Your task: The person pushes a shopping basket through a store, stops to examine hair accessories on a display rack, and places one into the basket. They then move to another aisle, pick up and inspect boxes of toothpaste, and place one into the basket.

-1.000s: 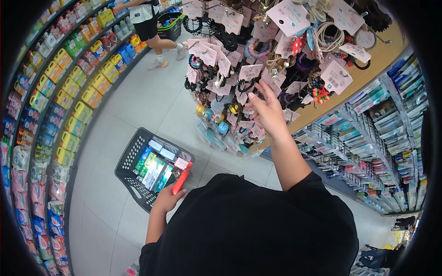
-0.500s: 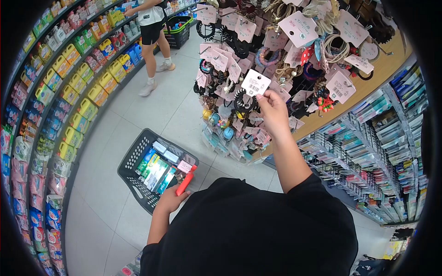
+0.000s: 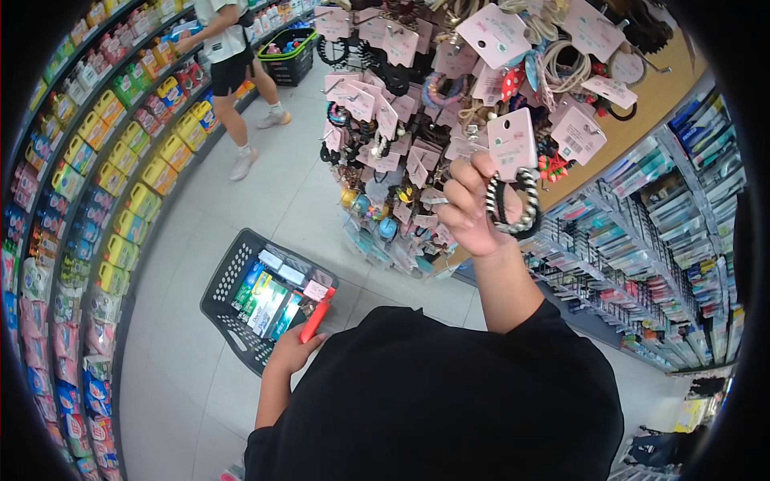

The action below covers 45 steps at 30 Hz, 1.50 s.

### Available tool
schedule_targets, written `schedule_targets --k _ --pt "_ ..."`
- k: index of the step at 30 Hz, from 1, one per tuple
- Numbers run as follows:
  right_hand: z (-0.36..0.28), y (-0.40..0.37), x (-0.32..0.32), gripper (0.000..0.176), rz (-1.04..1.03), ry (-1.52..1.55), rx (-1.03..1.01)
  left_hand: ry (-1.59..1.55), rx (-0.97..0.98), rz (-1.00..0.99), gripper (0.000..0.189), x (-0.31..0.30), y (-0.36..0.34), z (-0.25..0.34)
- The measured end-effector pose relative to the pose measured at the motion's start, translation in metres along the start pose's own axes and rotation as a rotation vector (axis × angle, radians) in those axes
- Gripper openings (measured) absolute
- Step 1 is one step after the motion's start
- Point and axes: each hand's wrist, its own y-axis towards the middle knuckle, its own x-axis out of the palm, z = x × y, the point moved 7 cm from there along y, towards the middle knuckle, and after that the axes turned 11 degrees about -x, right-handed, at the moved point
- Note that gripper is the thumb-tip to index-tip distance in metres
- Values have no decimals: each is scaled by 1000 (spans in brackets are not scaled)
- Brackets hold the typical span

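My right hand [image 3: 469,204] is raised in front of the hair accessory rack, its fingers closed on a carded hair tie. The pink card [image 3: 512,144] faces me, and below it hang black-and-white striped hair ties [image 3: 513,200] with what look like beads. Lower down, my left hand [image 3: 295,349] is wrapped round the red handle [image 3: 317,317] of a dark grey shopping basket [image 3: 216,280]. Inside the basket lie several boxes [image 3: 273,301], green, white and teal, and a small item with a pink card [image 3: 315,291] close to the handle.
Hair ties on pink cards [image 3: 377,104] crowd the rack ahead. Curved shelves of bottles [image 3: 144,192] line the left side. A person in black shorts [image 3: 228,76] stands by them, near another basket [image 3: 289,60]. Stationery racks [image 3: 642,232] fill the right.
My right hand has drawn the carded hair tie rightward and down, turning the card from its barcode side to its pink side. My left hand stays on the handle.
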Motion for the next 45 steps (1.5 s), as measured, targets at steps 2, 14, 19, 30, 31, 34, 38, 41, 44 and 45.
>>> schedule_targets --k 2,14,19,30,31,34,38,41,44,45 --pt "-1 -5 4 8 -33 170 19 -10 -5 5 43 2 3 -4" --pt "3 -15 19 10 -114 376 76 4 -11 25 43 0 -2 0" --pt "9 -15 12 12 -111 213 111 23 -13 31 43 -3 -8 6" --pt "-14 -27 -63 10 407 -1395 -55 50 8 8 44 -4 -5 7" --pt "-16 -23 -63 11 412 -1398 -69 48 13 3 44 -4 -3 5" --pt "-20 -15 -65 11 482 -1398 -83 60 -3 -10 44 -5 -4 6" --pt "-20 -11 -76 10 551 -1330 -85 52 -2 -14 46 -5 -4 5" --pt "-23 -11 -82 11 571 -1313 -107 54 2 -14 46 -4 -4 7" --pt "-25 -11 -84 11 620 -1326 -109 52 -3 -14 47 -4 -4 5" --pt "-26 -11 -85 11 643 -1334 -106 48 -3 -14 47 -4 -4 4"
